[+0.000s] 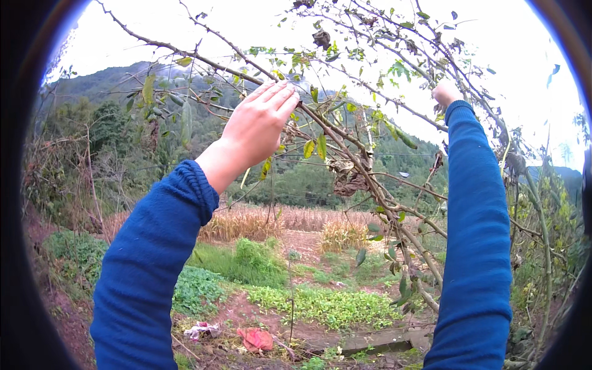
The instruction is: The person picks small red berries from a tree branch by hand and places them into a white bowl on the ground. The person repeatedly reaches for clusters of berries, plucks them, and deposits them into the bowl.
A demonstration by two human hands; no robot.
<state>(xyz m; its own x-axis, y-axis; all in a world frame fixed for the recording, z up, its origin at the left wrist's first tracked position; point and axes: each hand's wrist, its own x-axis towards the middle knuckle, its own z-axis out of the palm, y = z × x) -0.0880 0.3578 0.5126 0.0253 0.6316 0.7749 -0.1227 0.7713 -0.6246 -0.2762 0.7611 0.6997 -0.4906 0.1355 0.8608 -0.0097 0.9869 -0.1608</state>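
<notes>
My left hand point(256, 123), at the centre left, has its fingers stretched out side by side against a thorny bare branch point(333, 129); its thumb and palm are hidden. My right hand point(448, 94) is raised high at the right among thin twigs point(431, 52), closed, with what it holds hidden. Both forearms wear blue sleeves. Sparse green and yellowing leaves point(320, 147) and a clump of dry brown leaves point(349, 182) hang on the branches between my arms.
Below lie low green plants point(327, 308), brown soil, a slab edge point(382, 342), a crumpled red item point(254, 339) and a pale scrap point(200, 331). Dry cornstalks point(246, 225) stand behind, with wooded hills point(105, 92) beyond. Brush point(542, 259) crowds the right side.
</notes>
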